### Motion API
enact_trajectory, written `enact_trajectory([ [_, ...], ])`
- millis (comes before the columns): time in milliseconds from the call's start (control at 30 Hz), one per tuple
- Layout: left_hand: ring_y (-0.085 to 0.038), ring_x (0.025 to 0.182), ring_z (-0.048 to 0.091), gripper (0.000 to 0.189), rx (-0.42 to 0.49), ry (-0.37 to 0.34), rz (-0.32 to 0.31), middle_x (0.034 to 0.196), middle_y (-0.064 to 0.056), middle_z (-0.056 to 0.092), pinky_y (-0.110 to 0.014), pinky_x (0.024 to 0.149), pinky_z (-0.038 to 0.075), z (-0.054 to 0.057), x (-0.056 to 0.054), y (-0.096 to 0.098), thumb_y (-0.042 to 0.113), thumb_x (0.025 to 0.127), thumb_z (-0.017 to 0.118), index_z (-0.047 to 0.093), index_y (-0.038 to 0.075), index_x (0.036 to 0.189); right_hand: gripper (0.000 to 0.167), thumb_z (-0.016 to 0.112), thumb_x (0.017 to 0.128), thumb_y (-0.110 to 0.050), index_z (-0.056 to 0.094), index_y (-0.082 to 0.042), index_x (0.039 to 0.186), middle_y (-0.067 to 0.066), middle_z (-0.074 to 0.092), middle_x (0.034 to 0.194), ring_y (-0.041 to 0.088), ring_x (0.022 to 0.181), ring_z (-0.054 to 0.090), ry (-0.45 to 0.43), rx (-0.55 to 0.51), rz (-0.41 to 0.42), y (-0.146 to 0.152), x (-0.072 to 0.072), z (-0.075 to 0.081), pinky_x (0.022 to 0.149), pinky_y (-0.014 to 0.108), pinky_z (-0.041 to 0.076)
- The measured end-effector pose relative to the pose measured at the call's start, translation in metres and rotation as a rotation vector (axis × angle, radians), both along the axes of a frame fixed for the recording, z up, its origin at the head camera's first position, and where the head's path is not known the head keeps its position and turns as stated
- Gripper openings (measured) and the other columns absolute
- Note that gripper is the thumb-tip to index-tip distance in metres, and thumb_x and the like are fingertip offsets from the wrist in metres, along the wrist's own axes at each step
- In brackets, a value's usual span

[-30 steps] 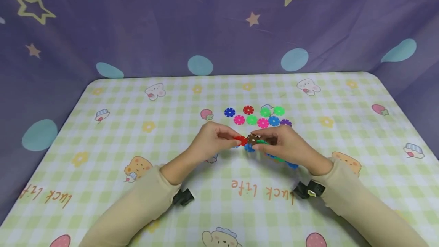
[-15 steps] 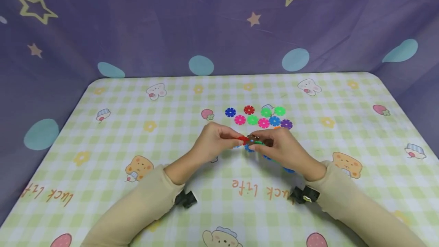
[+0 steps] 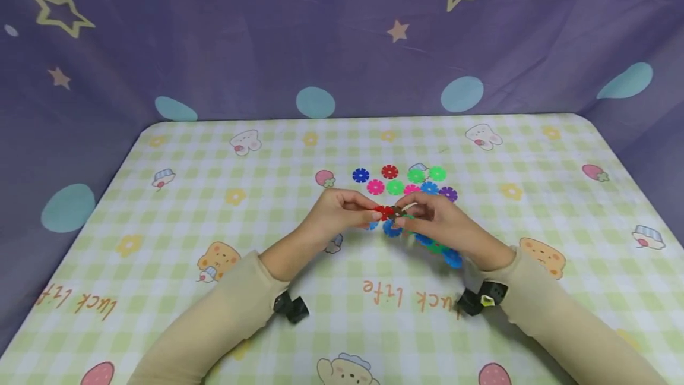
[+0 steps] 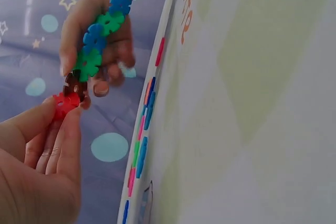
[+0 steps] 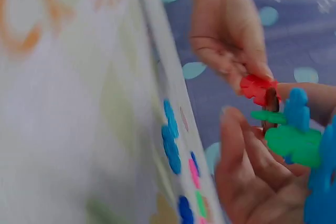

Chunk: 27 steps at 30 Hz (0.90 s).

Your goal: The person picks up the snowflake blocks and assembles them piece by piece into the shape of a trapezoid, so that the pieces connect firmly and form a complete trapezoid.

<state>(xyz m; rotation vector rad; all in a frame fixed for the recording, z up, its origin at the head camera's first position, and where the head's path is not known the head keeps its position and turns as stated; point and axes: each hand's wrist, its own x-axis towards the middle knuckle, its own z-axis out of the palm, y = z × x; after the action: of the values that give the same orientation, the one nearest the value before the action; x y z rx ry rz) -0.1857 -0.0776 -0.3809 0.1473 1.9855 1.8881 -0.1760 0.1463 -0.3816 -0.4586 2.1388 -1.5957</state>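
Note:
My left hand [image 3: 342, 211] pinches a red notched plastic disc [image 4: 66, 104] between thumb and fingers. Against it sits a brown disc [image 4: 75, 86], apparently interlocked with it. From the brown disc runs a chain of alternating green [image 4: 88, 64] and blue [image 4: 94, 38] discs, passing under my right hand [image 3: 454, 224] in the head view. My right thumb and fingertips grip the chain around the brown disc. In the right wrist view the red disc [image 5: 257, 88] and a large green disc [image 5: 294, 144] show between the hands. Both hands hold the chain above the table.
Loose notched discs lie flat beyond the hands, among them dark blue [image 3: 360, 175], dark red [image 3: 389, 172], pink [image 3: 375, 187], green [image 3: 437, 173] and purple [image 3: 447, 194] ones. A blue disc [image 3: 392, 229] lies below the fingers. The checked tablecloth [image 3: 267, 314] meets a purple curtain [image 3: 240, 46].
The red and brown discs have turned and shifted slightly up and away between the fingertips. My right hand has tilted, and the chain's far blue end has swung back into sight.

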Motion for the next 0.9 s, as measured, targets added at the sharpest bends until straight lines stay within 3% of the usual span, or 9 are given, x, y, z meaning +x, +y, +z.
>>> enact_trajectory([
  [100,-0.022,0.077,0.068,0.013,0.054,-0.063,0.022,0.077,-0.005,0.071,-0.032,0.071,0.056,-0.004,-0.003,0.002,0.001,0.079,0.073,0.069,-0.006,0.090,0.029,0.055,0.096,-0.020,0.050,0.000,0.117,0.011,0.068,0.092,0.022,0.071,0.065,-0.229,-0.180,0.022,0.005,-0.003,-0.003,0.064,0.029,0.053],
  [167,-0.017,0.076,0.068,0.013,0.091,-0.110,0.013,0.078,-0.004,0.070,-0.031,0.072,0.056,-0.006,-0.004,0.003,-0.002,0.080,0.071,0.068,-0.006,0.092,0.029,0.052,0.097,-0.020,0.050,0.001,0.118,0.009,0.068,0.089,0.019,0.069,0.064,-0.328,-0.250,0.021,0.007,-0.003,-0.004,0.061,0.029,0.054],
  [267,-0.013,0.077,0.066,0.019,0.117,-0.161,-0.024,0.084,-0.004,0.070,-0.028,0.073,0.055,-0.009,-0.005,0.003,-0.006,0.081,0.069,0.065,-0.006,0.100,0.028,0.051,0.097,-0.021,0.051,-0.001,0.117,0.005,0.068,0.087,0.015,0.067,0.063,-0.395,-0.270,0.006,0.008,-0.003,-0.005,0.055,0.026,0.051],
  [367,-0.012,0.080,0.065,0.027,0.096,-0.153,-0.053,0.093,-0.012,0.069,-0.024,0.073,0.053,-0.012,-0.006,0.001,-0.008,0.080,0.067,0.063,-0.006,0.106,0.026,0.050,0.097,-0.022,0.052,-0.003,0.115,0.003,0.067,0.087,0.012,0.065,0.061,-0.409,-0.252,-0.031,0.009,-0.001,-0.007,0.049,0.023,0.048],
  [500,-0.013,0.084,0.062,0.029,-0.042,-0.056,-0.059,0.105,-0.018,0.066,-0.022,0.074,0.051,-0.017,-0.010,-0.005,-0.004,0.078,0.071,0.064,-0.005,0.106,0.027,0.049,0.098,-0.023,0.053,-0.003,0.116,0.001,0.066,0.094,0.011,0.065,0.059,-0.370,-0.236,-0.074,0.010,0.002,-0.011,0.047,0.022,0.047],
  [633,-0.015,0.087,0.059,0.027,-0.245,0.083,-0.090,0.101,-0.009,0.066,-0.023,0.077,0.049,-0.024,-0.017,-0.013,0.003,0.078,0.075,0.068,0.001,0.103,0.027,0.048,0.098,-0.020,0.053,-0.004,0.119,0.003,0.065,0.098,0.012,0.068,0.061,-0.362,-0.276,-0.066,0.010,0.008,-0.015,0.046,0.024,0.048],
  [767,-0.015,0.086,0.057,0.028,-0.373,0.237,-0.154,0.097,-0.003,0.066,-0.025,0.078,0.048,-0.029,-0.023,-0.020,0.007,0.077,0.077,0.070,0.007,0.104,0.021,0.050,0.098,-0.019,0.056,-0.008,0.114,0.007,0.063,0.096,0.012,0.069,0.062,-0.383,-0.378,-0.047,0.008,0.012,-0.019,0.045,0.024,0.049],
  [900,-0.015,0.086,0.054,0.033,-0.421,0.370,-0.260,0.100,-0.003,0.064,-0.026,0.079,0.047,-0.030,-0.023,-0.022,0.009,0.076,0.079,0.070,0.006,0.107,0.015,0.050,0.098,-0.018,0.058,-0.012,0.109,0.005,0.063,0.093,0.010,0.068,0.062,-0.411,-0.426,-0.071,0.007,0.014,-0.024,0.046,0.022,0.049],
])
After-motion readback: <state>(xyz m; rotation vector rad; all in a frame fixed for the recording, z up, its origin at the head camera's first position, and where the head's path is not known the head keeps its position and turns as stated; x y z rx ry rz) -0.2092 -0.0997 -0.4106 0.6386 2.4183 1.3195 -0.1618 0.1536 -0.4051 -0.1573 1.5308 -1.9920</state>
